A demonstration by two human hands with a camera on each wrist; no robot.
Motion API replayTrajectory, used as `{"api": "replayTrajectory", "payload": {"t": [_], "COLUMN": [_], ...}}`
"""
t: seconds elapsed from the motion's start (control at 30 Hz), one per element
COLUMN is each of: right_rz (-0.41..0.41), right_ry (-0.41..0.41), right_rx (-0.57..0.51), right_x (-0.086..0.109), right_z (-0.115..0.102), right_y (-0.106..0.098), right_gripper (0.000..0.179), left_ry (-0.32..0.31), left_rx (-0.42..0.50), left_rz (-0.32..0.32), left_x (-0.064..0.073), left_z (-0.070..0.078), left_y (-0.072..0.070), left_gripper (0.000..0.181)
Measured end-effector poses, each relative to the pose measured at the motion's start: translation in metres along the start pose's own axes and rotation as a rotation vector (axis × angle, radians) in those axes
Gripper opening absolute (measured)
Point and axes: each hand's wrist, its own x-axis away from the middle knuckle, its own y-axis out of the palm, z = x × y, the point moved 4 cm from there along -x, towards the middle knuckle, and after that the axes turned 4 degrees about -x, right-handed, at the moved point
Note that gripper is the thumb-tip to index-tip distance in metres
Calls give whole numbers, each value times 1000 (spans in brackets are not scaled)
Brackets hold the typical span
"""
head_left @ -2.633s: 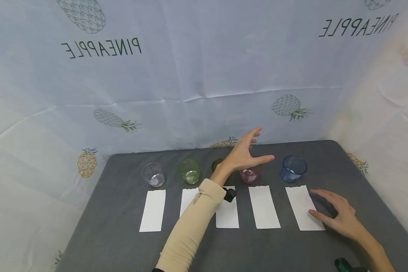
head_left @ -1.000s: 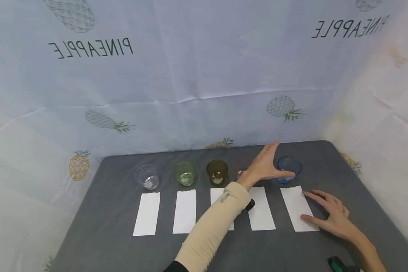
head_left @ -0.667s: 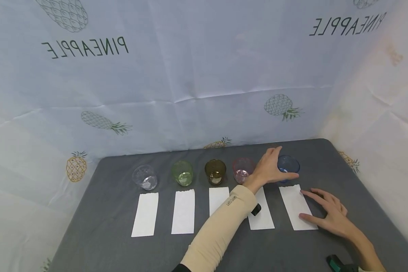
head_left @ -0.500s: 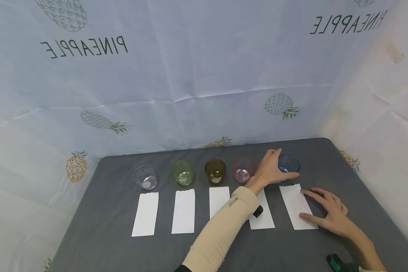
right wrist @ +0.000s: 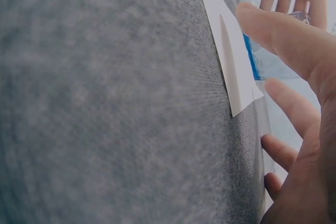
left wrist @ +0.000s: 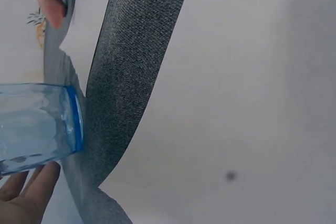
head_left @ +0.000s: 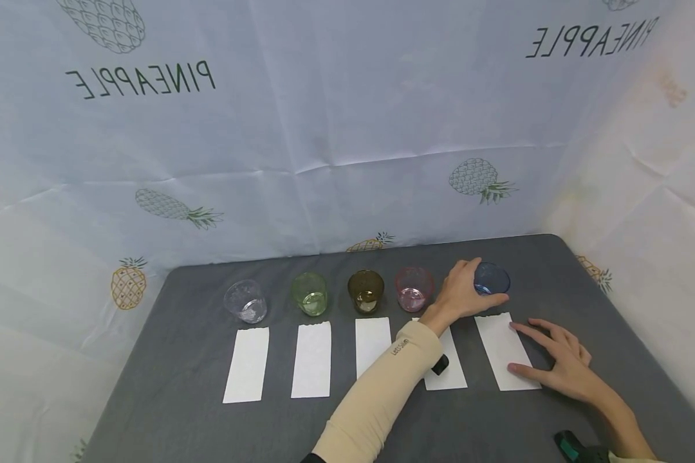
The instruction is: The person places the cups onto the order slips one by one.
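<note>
In the head view my left hand (head_left: 460,289) holds the blue glass (head_left: 491,278) at the back right of the table, its fingers around the far left side and its thumb across the front. The left wrist view shows the glass (left wrist: 39,124) upright with fingertips (left wrist: 44,179) against its wall; the thumb is hidden there. My right hand (head_left: 564,363) has its fingers spread and holds nothing. Its thumb and index fingertip are over the right edge of the rightmost white paper strip (head_left: 504,350); I cannot tell whether they touch it.
Left of the blue glass stand a pink glass (head_left: 414,289), a brown glass (head_left: 366,291), a green glass (head_left: 309,294) and a clear glass (head_left: 246,301). More paper strips, such as the leftmost one (head_left: 246,364), lie before them on the grey table (head_left: 179,411). A pineapple-print curtain (head_left: 324,128) hangs behind.
My left hand has moved right, past the brown and pink glasses, to the blue glass, and its fingers have closed in on it. The right hand has stayed by the rightmost strip.
</note>
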Motion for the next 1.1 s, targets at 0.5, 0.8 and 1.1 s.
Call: {"api": "replayTrajectory", "payload": {"t": [0.5,0.8,1.1], "right_rz": [-63,-66,-70], "right_ry": [-15,-20,-11], "right_rx": [-55,-56,-49], "right_x": [0,0,1], "right_z": [2,3,4], "right_y": [-2,0,-1], "right_gripper": [80,82,84], "left_ry": [-52,-63,-25], "left_rx": [68,73,58], "left_rz": [16,43,45], "left_x": [2,3,5], "left_z": [-5,-9,-5], "left_y": [5,10,7], "left_gripper": [96,86,83]}}
